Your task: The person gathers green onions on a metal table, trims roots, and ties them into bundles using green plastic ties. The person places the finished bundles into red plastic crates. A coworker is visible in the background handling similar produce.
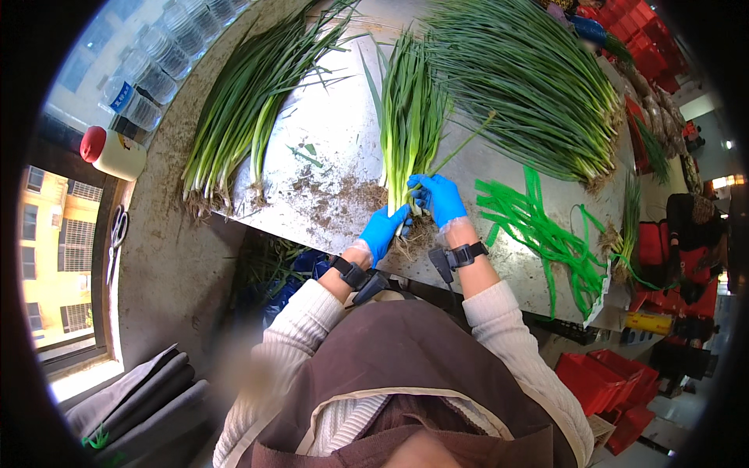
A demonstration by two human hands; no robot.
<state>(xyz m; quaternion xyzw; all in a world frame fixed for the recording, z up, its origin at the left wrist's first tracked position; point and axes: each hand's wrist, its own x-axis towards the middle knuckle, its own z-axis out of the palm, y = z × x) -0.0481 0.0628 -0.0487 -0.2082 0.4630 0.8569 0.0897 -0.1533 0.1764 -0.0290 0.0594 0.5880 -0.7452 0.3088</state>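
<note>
My left hand [383, 233], in a blue glove, grips the root end of a bunch of green allium stalks [409, 117], like green onions or green garlic. Its leaves point away from me across the metal tabletop [333, 128]. My right hand [442, 198], gloved too, is against the right side of the same bunch. Between its fingers is a thin single stalk [465, 144] that slants up to the right. Soil-covered roots [409, 243] hang below my hands; the fingers partly hide the stalk bases.
A smaller pile of stalks [234, 123] lies left, a large pile [526, 88] right. Green ties [538, 228] lie near my right arm. Scissors [118, 234], a jug [114, 153] and water bottles [131, 102] line the left side. Red crates [603, 383] stand right, near a person [693, 234].
</note>
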